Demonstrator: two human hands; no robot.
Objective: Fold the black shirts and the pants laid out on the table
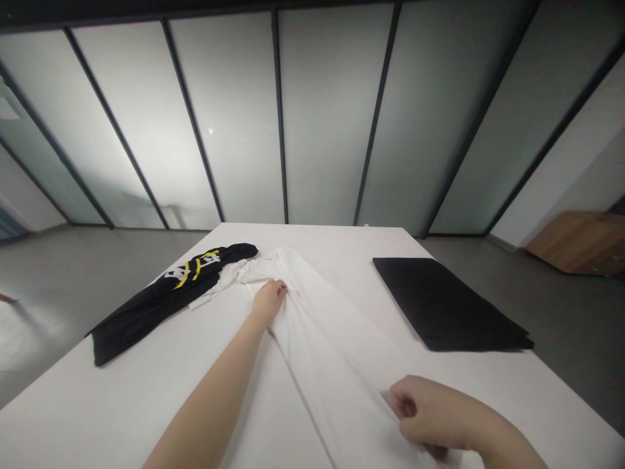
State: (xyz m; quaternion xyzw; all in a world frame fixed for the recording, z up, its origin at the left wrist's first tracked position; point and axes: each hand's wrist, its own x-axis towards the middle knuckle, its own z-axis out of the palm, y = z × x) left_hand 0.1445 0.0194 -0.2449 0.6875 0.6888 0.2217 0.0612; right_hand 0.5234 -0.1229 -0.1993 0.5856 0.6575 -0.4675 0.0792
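Observation:
A white shirt (322, 332) lies stretched over the white table, with creases running from its far end toward me. My left hand (269, 301) is closed in a pinch on the cloth near the far end, beside a bunched, sleeve-like part. Nearer to me on the right, my right hand (422, 410) grips the shirt's edge with curled fingers; the cloth is drawn taut between both hands. The shirt's near end runs out of the picture at the bottom.
A black garment (141, 312) with yellow and white print lies along the table's left side, touching the white cloth. On the right rests a flat, black folded stack (449, 306). Frosted glass panels (327, 117) stand behind the white table (342, 238).

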